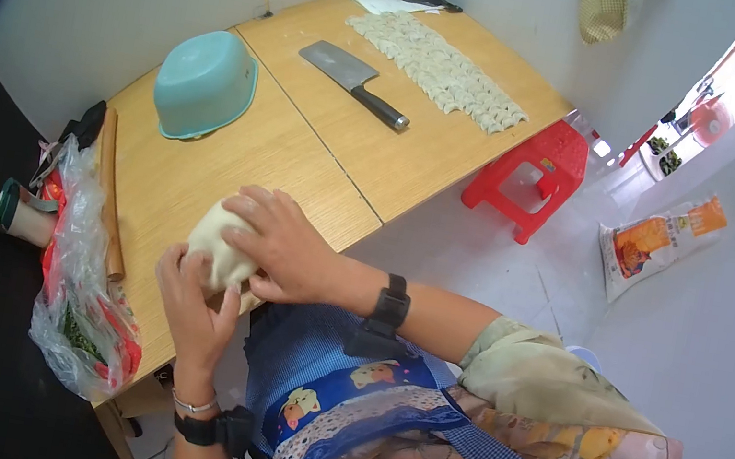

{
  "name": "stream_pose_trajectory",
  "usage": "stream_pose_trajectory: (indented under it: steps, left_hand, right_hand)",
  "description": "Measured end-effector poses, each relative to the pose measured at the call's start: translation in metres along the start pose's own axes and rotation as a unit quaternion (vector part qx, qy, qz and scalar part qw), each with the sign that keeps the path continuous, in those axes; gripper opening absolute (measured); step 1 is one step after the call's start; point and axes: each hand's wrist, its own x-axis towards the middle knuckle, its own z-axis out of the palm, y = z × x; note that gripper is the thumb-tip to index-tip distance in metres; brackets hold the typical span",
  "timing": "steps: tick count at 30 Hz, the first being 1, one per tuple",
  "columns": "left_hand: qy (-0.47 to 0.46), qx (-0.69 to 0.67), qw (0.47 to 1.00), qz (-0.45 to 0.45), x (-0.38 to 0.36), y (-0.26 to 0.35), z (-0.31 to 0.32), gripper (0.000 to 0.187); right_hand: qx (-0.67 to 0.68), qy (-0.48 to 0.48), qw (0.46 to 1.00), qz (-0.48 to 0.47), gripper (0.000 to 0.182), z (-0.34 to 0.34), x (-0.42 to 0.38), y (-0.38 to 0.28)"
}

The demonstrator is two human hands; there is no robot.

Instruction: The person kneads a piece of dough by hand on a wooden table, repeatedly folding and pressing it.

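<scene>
A smooth, pale lump of dough (214, 231) is between my hands at the near edge of the wooden table (192, 176). My left hand (198, 303) cups it from the near left, fingers curled against its side. Across its top and right side lies my right hand (278, 244), its fingers bent over the surface. The dough's underside is hidden. Beyond it, an upside-down light-blue basin (205, 84) rests on the table, and a cleaver (353, 81) with a black handle lies farther right.
Rows of small folded dough pieces (438, 68) cover the table's far right. A rolling pin (109, 196) lies along the left edge beside plastic bags (73, 277) and a cup (22, 213). A red stool (532, 174) and a printed sack (657, 244) stand on the floor to the right.
</scene>
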Motion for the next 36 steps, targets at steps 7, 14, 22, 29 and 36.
stream_pose_trajectory:
  steps: [7, 14, 22, 29, 36]
  left_hand:
    - [0.027, 0.111, 0.993, 0.021, -0.012, 0.017, 0.01, 0.034]
    - [0.004, 0.096, 0.995, -0.04, 0.058, -0.034, 0.027, 0.029]
    - [0.013, 0.092, 0.978, -0.185, 0.128, -0.104, 0.043, 0.036]
    - [-0.074, -0.046, 0.985, -0.15, 0.09, -0.112, 0.035, 0.039]
    - [0.017, -0.167, 0.972, -0.164, 0.046, -0.044, 0.003, 0.035]
  right_hand:
    - [-0.014, 0.01, 0.999, -0.038, 0.055, -0.007, -0.02, -0.006]
    - [-0.07, 0.016, 0.997, 0.029, 0.052, 0.022, 0.037, 0.028]
    - [0.076, -0.13, 0.95, 0.273, 0.05, 0.044, 0.107, 0.081]
    - [0.03, 0.009, 0.985, 0.168, 0.052, 0.044, 0.066, 0.057]
    - [0.088, 0.009, 0.993, 0.08, 0.044, 0.009, 0.046, 0.019]
